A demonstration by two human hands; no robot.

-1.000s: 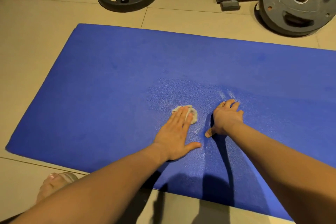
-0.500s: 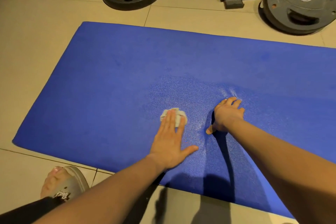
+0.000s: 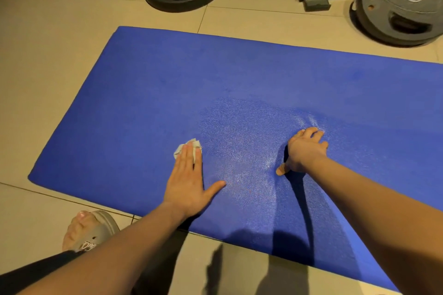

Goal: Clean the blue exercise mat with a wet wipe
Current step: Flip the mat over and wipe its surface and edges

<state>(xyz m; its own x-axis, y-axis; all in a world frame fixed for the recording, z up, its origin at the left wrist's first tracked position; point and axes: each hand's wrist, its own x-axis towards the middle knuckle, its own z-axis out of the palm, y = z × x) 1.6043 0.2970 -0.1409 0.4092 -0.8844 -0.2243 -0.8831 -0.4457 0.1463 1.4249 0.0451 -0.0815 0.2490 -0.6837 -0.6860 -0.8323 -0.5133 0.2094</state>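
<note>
Head view. Mat (image 3: 143, 79) lies flat on the tiled floor (image 3: 48, 55). Left hand (image 3: 189, 184) is near the mat's 6 o'clock edge, fingers (image 3: 187, 158) straight and together, pressing the wipe (image 3: 197, 146) onto the mat. Right hand (image 3: 303, 151) is at its 3 o'clock, fingers arched, tips braced on the mat, holding nothing.

Risk: the wipe sits under the fingertips only and may bunch or slip out. The mat puckers at the right fingertips, so a hard push could shift it.

Wet wipe (image 3: 177, 152) mostly under left hand (image 3: 189, 184)
</note>
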